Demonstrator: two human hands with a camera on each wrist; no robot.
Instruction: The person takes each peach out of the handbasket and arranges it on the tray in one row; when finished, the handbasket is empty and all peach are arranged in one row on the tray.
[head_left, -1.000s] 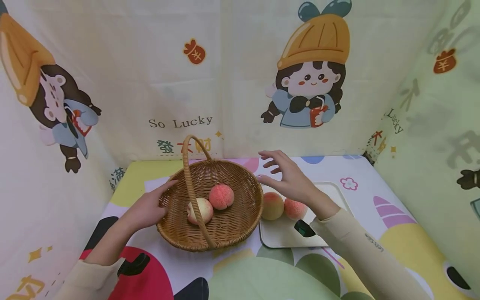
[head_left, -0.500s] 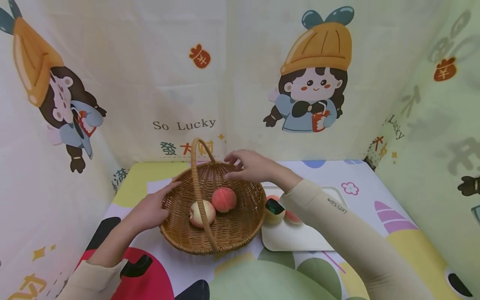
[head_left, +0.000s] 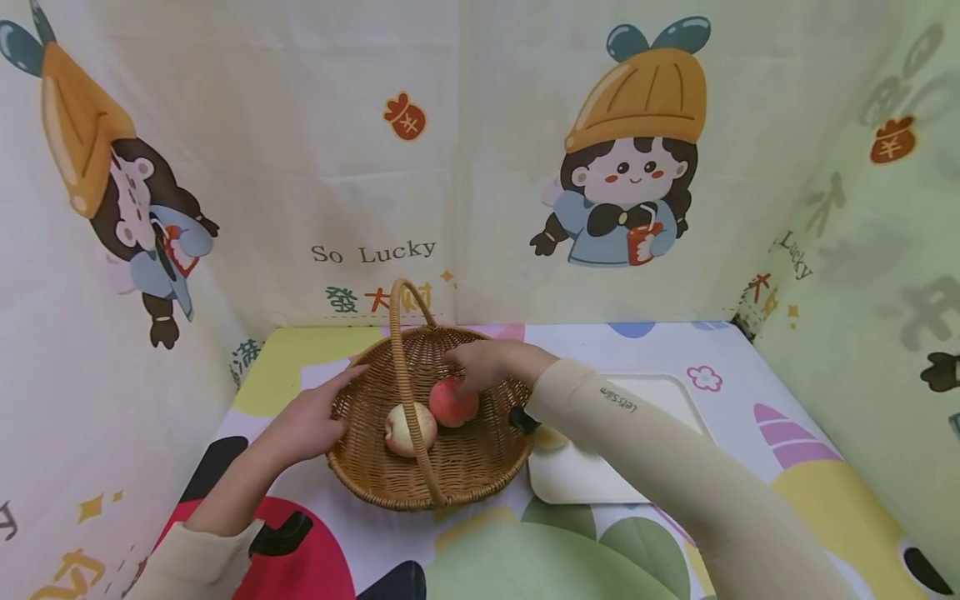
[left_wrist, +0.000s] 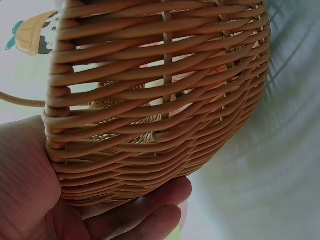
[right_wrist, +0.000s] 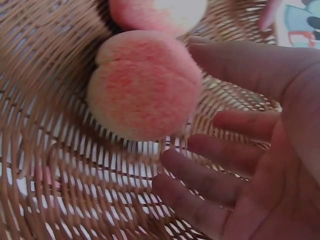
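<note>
Pink peach (right_wrist: pixel 145 85) sits by the spread right hand (right_wrist: pixel 274 167) (holding nothing); left hand (head_left: pixel 303 423) grips basket (head_left: pixel 483 460).

Right hand (head_left: pixel 487 364) dipped into basket (head_left: pixel 487 482), reached red peach (right_wrist: pixel 145 87); contact unclear.

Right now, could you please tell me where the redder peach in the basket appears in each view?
Head: redder peach below centre, by the right hand.
Left wrist: not distinguishable through the wicker basket.
Right wrist: redder peach above and left of centre.
Landmark in all: wicker basket.
</note>
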